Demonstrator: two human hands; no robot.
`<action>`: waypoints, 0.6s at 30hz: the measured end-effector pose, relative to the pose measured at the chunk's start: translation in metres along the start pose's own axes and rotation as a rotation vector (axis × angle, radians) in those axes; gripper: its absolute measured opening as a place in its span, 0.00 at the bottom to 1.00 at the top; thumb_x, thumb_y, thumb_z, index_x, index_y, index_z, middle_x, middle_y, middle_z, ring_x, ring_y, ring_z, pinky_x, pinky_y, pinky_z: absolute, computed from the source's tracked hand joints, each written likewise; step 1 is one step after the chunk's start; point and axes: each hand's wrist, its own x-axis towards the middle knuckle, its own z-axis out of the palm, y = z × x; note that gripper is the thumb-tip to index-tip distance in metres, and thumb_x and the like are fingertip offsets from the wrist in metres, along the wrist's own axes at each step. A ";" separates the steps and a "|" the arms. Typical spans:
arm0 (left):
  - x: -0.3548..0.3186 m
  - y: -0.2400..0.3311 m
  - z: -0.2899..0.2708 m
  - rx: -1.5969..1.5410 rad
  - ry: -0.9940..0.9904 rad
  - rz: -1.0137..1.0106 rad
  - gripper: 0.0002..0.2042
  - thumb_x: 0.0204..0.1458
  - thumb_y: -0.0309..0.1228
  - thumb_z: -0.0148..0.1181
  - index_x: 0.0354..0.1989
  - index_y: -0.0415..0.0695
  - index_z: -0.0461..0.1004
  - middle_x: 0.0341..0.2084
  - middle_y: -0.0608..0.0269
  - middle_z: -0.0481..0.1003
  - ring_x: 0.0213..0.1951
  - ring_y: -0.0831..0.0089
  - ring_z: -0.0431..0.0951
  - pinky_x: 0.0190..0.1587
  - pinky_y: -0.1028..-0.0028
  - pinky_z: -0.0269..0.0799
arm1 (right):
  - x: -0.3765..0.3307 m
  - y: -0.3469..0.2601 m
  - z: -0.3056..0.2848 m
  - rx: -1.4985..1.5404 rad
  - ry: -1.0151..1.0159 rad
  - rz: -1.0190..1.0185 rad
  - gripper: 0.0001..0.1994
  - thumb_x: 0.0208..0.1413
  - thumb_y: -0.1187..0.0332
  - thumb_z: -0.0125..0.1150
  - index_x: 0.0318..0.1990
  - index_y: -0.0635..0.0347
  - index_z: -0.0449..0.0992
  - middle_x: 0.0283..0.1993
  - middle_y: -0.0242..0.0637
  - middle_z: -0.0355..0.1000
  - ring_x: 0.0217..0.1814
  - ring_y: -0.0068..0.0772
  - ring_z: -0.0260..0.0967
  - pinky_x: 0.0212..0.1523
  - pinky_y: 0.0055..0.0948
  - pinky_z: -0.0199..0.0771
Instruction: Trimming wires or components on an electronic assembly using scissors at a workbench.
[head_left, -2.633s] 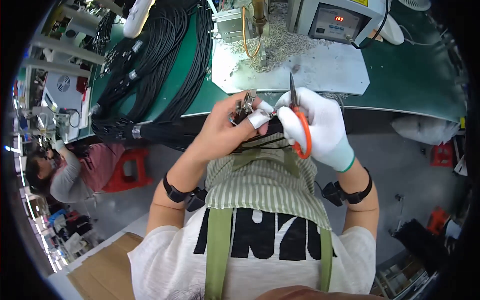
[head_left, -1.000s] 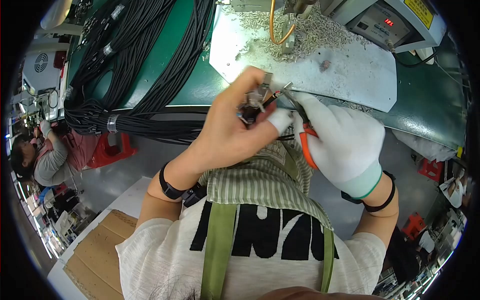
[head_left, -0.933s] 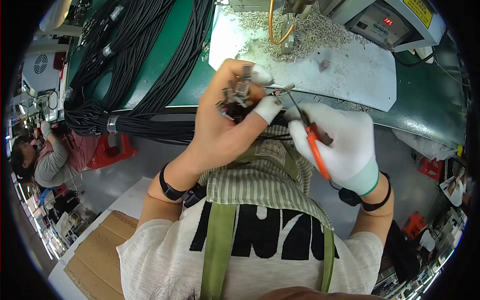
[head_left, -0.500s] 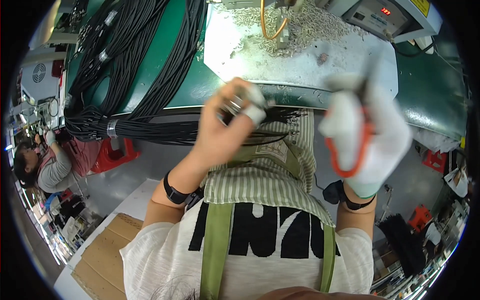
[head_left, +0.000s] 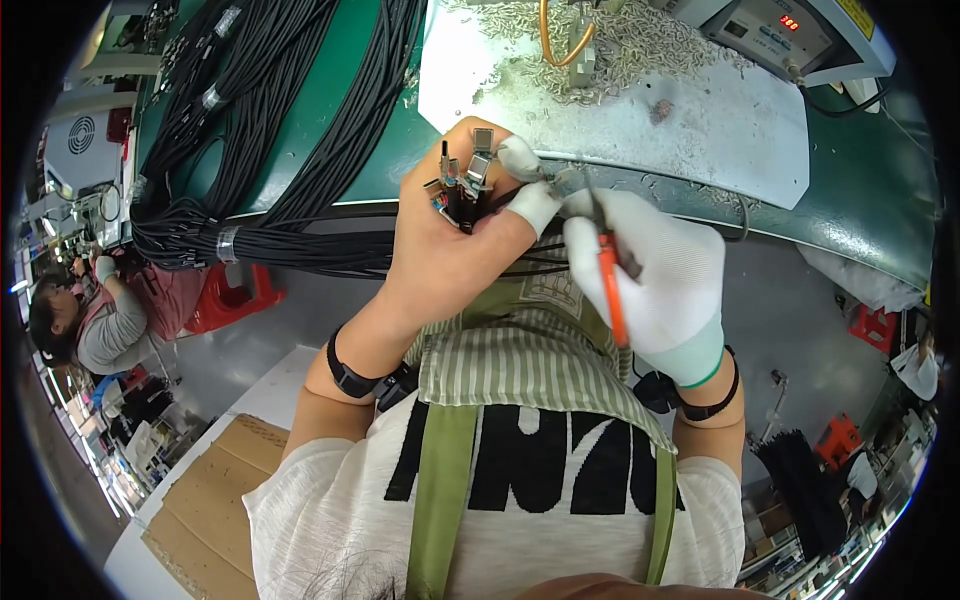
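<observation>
My left hand (head_left: 430, 255), with white covers on thumb and fingertip, is closed around several black cables. Their silvery metal plugs (head_left: 479, 165) stick up out of the grip, some with small coloured wires showing. My right hand (head_left: 665, 265), in a white knitted glove, grips a red-handled tool (head_left: 611, 290) with a grey metal tip; whether it is pliers or scissors is unclear. That tip points at the left hand's thumb and fingertip, where a small piece is pinched and too blurred to name. A thick bundle of black cables (head_left: 300, 253) runs in from the left, below the bench edge.
Small metal bits lie heaped on a pale metal plate (head_left: 720, 150) beyond my hands. Behind stands a grey control box (head_left: 765, 45) with a red display. More black cables (head_left: 265, 110) cover the green bench (head_left: 325, 85) at left. A seated person (head_left: 105, 320) is far left.
My right hand has come left and inward with the red-handled tool, up against the left hand. The left hand has turned, so the metal plugs now show clearly.
</observation>
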 end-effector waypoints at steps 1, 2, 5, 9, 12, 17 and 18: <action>0.000 0.001 0.000 0.002 -0.003 -0.001 0.10 0.45 0.16 0.56 0.36 0.40 0.66 0.16 0.78 0.63 0.21 0.92 0.56 0.23 0.85 0.51 | -0.001 0.001 -0.002 0.089 -0.008 0.054 0.11 0.42 0.73 0.64 0.36 0.61 0.77 0.19 0.35 0.66 0.18 0.30 0.64 0.22 0.24 0.64; 0.001 0.002 -0.001 0.046 -0.009 -0.007 0.11 0.45 0.16 0.55 0.36 0.39 0.65 0.19 0.75 0.65 0.23 0.90 0.60 0.24 0.86 0.54 | -0.002 0.003 -0.003 0.091 -0.006 0.056 0.11 0.42 0.73 0.64 0.36 0.61 0.77 0.19 0.35 0.66 0.18 0.30 0.64 0.22 0.24 0.64; 0.002 0.004 -0.001 0.136 -0.024 -0.018 0.12 0.44 0.14 0.53 0.37 0.38 0.64 0.25 0.69 0.71 0.27 0.88 0.67 0.28 0.88 0.59 | -0.003 0.009 -0.003 0.151 0.086 0.005 0.09 0.44 0.72 0.63 0.36 0.61 0.76 0.18 0.34 0.66 0.16 0.28 0.62 0.21 0.24 0.63; 0.002 0.001 0.005 0.052 0.040 0.029 0.11 0.43 0.15 0.57 0.35 0.39 0.66 0.16 0.79 0.61 0.20 0.92 0.54 0.22 0.86 0.49 | 0.002 0.009 0.001 -0.031 0.064 -0.107 0.08 0.45 0.73 0.62 0.35 0.62 0.76 0.16 0.33 0.64 0.14 0.26 0.60 0.19 0.23 0.61; 0.003 -0.001 0.006 0.010 0.051 0.006 0.12 0.42 0.16 0.58 0.34 0.40 0.66 0.16 0.79 0.61 0.20 0.92 0.54 0.21 0.86 0.49 | -0.001 0.007 0.004 0.060 -0.003 -0.054 0.08 0.45 0.73 0.62 0.35 0.62 0.76 0.16 0.34 0.63 0.14 0.27 0.59 0.19 0.23 0.60; 0.004 0.002 0.008 0.092 0.085 0.029 0.12 0.40 0.17 0.59 0.34 0.39 0.67 0.17 0.78 0.63 0.20 0.92 0.55 0.21 0.87 0.50 | -0.005 0.005 0.006 0.128 -0.020 -0.069 0.08 0.46 0.69 0.62 0.35 0.58 0.74 0.18 0.37 0.66 0.17 0.36 0.66 0.19 0.29 0.64; 0.004 0.004 0.010 0.128 0.094 0.031 0.12 0.40 0.17 0.59 0.34 0.39 0.67 0.18 0.77 0.63 0.20 0.92 0.56 0.22 0.87 0.50 | -0.006 0.006 0.006 0.129 -0.021 -0.068 0.08 0.46 0.69 0.62 0.35 0.58 0.74 0.18 0.37 0.66 0.17 0.36 0.66 0.19 0.29 0.64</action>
